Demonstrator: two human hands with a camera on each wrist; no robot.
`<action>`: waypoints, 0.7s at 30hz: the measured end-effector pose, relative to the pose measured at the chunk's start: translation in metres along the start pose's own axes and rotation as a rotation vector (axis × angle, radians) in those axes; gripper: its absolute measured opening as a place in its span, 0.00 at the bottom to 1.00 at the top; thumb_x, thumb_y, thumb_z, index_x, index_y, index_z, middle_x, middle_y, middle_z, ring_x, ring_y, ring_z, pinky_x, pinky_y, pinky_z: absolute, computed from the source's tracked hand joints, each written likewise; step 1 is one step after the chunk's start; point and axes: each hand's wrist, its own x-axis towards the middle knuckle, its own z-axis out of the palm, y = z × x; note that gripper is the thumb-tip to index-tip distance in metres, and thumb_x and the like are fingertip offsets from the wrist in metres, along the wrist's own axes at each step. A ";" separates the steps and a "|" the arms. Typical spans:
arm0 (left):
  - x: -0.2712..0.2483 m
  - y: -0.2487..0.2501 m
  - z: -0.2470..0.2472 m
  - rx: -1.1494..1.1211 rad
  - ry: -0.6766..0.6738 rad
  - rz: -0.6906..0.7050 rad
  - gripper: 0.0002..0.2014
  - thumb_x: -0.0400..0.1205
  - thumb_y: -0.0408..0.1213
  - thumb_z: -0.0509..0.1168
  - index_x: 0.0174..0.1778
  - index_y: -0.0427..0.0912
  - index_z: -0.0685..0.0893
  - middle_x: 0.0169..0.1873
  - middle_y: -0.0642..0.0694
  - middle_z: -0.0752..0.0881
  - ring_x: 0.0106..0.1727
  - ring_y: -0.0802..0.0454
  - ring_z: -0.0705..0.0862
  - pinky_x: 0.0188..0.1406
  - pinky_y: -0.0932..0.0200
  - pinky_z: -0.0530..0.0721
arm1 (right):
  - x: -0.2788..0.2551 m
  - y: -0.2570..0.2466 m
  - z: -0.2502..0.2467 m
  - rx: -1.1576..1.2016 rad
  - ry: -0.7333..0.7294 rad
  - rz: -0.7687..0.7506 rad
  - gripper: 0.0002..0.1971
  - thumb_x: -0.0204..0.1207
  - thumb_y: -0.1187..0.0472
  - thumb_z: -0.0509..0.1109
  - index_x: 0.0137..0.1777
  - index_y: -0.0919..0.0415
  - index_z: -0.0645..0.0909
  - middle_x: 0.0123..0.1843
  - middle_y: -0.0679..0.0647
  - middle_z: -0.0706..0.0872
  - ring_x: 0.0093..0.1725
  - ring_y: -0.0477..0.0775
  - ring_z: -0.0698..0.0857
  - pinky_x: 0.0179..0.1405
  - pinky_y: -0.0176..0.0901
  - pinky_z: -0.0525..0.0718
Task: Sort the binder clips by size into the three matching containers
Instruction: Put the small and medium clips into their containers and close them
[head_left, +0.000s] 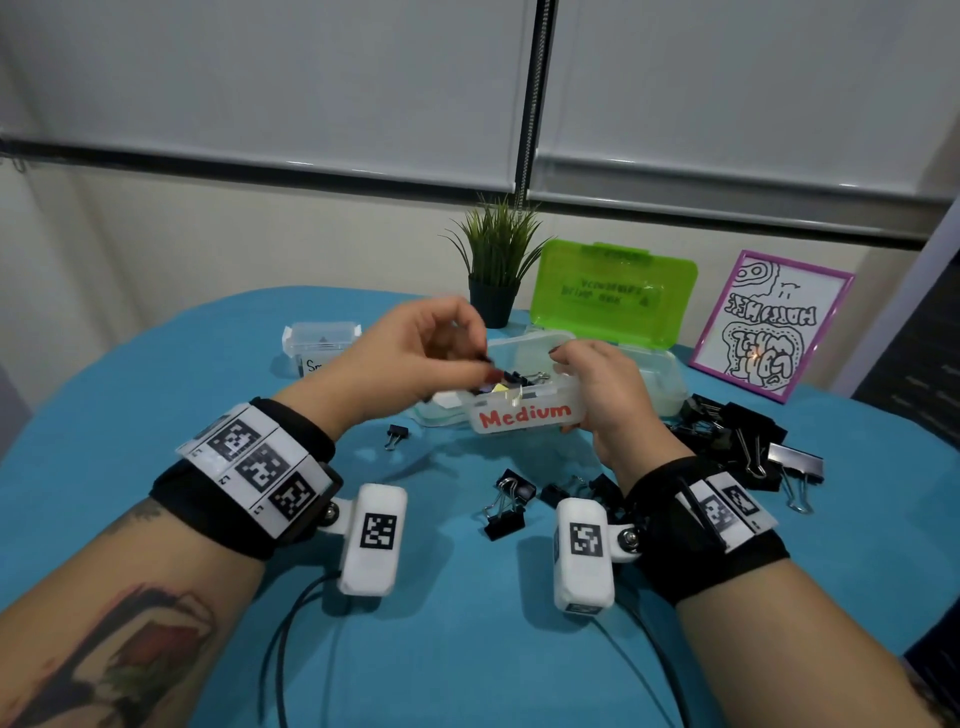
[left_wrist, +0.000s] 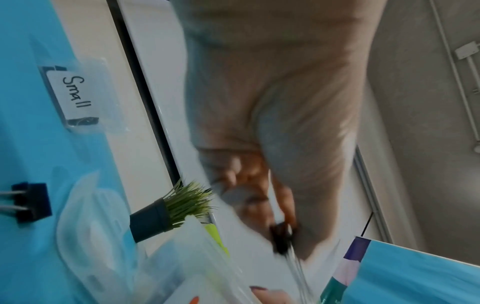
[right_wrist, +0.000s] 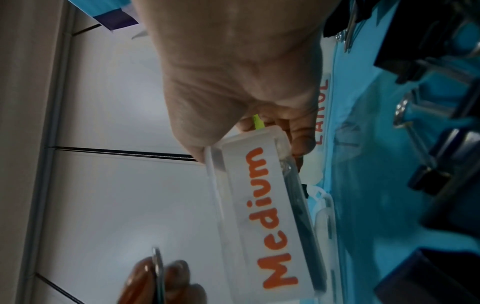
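Observation:
My right hand (head_left: 584, 387) grips the right end of a clear box labelled "Medium" (head_left: 524, 415) and holds it off the blue table; several black clips lie inside. My left hand (head_left: 467, 358) hovers over the box's open top and pinches a black binder clip (left_wrist: 281, 238) by thumb and fingertips. In the right wrist view the Medium box (right_wrist: 265, 216) shows its orange label, with the left fingers (right_wrist: 179, 273) on a metal clip handle below. The "Small" box (head_left: 322, 343) stands at the back left. The large box (head_left: 660, 379) with an upright green lid sits behind.
Loose clips lie on the blue tablecloth (head_left: 156, 415): a small one (head_left: 396, 434), two medium ones (head_left: 506, 501) near my wrists, and a pile of large ones (head_left: 743, 441) at the right. A potted plant (head_left: 496, 275) and a framed drawing (head_left: 769, 327) stand at the back.

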 end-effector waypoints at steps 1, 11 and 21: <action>0.002 0.000 0.002 -0.013 0.120 0.064 0.11 0.75 0.29 0.78 0.44 0.41 0.81 0.37 0.40 0.87 0.36 0.50 0.83 0.29 0.64 0.76 | -0.001 0.000 0.001 -0.001 -0.017 -0.014 0.09 0.77 0.61 0.71 0.53 0.65 0.82 0.40 0.53 0.84 0.24 0.54 0.87 0.18 0.39 0.72; 0.003 -0.008 0.010 0.197 0.355 0.187 0.17 0.72 0.45 0.81 0.36 0.38 0.82 0.33 0.50 0.84 0.31 0.64 0.78 0.30 0.72 0.72 | -0.003 0.000 0.007 0.048 -0.080 0.037 0.17 0.74 0.58 0.71 0.59 0.68 0.83 0.54 0.60 0.87 0.33 0.62 0.86 0.20 0.42 0.73; -0.009 -0.012 0.032 0.508 -0.431 -0.137 0.28 0.61 0.52 0.86 0.56 0.60 0.85 0.55 0.61 0.85 0.58 0.67 0.82 0.56 0.68 0.78 | 0.004 -0.002 -0.001 0.065 0.157 -0.002 0.06 0.78 0.60 0.69 0.52 0.60 0.78 0.39 0.52 0.80 0.24 0.50 0.83 0.16 0.38 0.72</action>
